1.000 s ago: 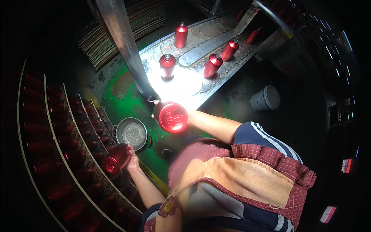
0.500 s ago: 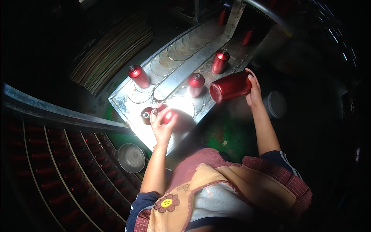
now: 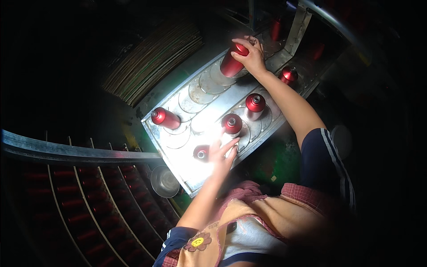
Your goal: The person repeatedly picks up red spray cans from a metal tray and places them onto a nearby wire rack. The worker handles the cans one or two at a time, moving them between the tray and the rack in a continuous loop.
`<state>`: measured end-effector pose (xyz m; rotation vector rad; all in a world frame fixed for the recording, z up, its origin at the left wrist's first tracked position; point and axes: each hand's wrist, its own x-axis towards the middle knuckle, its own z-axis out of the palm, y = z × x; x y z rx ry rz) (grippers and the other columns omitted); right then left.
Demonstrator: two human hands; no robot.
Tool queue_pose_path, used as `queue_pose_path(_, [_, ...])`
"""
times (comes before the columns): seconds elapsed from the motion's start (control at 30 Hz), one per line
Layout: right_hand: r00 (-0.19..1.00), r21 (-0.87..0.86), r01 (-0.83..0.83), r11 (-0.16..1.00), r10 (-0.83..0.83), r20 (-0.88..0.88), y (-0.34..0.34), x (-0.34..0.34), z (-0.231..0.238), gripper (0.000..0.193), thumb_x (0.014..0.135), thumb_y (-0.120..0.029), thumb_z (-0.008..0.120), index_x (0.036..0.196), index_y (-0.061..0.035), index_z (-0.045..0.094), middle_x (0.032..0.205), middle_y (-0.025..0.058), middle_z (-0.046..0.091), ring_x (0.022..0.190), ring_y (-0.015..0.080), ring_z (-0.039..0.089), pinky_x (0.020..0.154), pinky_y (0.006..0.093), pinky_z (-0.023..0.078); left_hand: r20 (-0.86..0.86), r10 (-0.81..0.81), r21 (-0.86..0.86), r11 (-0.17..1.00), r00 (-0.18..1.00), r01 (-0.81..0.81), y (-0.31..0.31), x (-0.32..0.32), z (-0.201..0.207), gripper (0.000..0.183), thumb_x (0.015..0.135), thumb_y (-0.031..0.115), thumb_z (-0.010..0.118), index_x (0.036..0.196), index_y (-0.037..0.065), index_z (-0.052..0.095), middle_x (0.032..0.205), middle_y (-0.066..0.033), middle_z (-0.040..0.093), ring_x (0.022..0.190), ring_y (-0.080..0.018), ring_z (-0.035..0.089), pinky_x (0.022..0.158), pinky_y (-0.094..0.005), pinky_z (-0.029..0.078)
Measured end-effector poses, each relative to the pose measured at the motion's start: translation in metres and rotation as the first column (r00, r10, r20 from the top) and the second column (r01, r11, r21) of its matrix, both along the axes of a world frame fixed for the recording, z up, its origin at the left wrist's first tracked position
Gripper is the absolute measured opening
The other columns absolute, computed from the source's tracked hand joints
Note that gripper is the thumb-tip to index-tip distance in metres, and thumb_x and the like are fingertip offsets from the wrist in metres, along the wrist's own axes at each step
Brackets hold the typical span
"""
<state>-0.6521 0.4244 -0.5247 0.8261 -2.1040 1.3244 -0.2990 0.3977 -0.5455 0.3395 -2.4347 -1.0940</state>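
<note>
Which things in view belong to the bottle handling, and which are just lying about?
Part of the job:
red metallic bottle in the right hand
standing red bottles near the open left hand
metal conveyor
racked red bottles, probably

Apparently just lying about:
stack of flat sheets
round metal pan

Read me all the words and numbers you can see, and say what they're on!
There are none I can read.
Red bottle in the right hand: no words I can make out.
Flower patch on the apron: small dark marks, no readable word.
Dark bottles at lower left: too dim to tell.
</note>
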Motion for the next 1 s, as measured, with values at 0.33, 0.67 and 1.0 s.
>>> queue_pose_path(0.33, [0.93, 0.35, -0.214, 0.912, 0.081, 0.358, -0.121, -0.029, -0.123, 0.045, 0.077, -0.019, 0.077, 0.119, -0.0346, 0.069, 0.15, 0.0107, 0.037, 0.134, 0.039, 0.033, 0.105, 0.0442, 0.045, 0.339, 0.657, 0.46, 0.508, 0.673, -0.728, 0.002, 0.206, 0.04, 0.013, 0.092, -0.003, 0.063, 0.101, -0.004, 0.072, 0.096, -0.0057, 0.067, 0.083, -0.0126, 0.063, 0.073, -0.0246, 0.05])
queue_pose_path(0.67, [0.979, 0.111, -0.202, 0.973, 0.197, 0.056, -0.052, 0.023, -0.069, 0.044, 0.082, -0.009, 0.069, 0.125, -0.022, 0.068, 0.142, 0.018, 0.048, 0.129, 0.0385, 0.042, 0.111, 0.0446, 0.035, 0.171, 0.871, 0.494, 0.33, 0.462, -0.805, 0.045, 0.328, 0.049, 0.014, 0.091, -0.003, 0.064, 0.104, -0.004, 0.071, 0.097, -0.0072, 0.07, 0.083, -0.0118, 0.066, 0.071, -0.0224, 0.052])
queue_pose_path(1.0, [0.385, -0.154, -0.92, 0.36, 0.904, -0.188, -0.121, 0.39, 0.157, 0.028, 0.085, 0.015, 0.056, 0.106, -0.0003, 0.066, 0.117, 0.0136, 0.055, 0.104, 0.0211, 0.058, 0.083, 0.0281, 0.051, -0.195, 0.74, -0.169, 0.621, 0.644, -0.765, 0.038, 0.595, 0.315, 0.017, 0.082, -0.001, 0.069, 0.099, 0.001, 0.073, 0.102, -0.0088, 0.07, 0.092, -0.0181, 0.068, 0.082, -0.0283, 0.055])
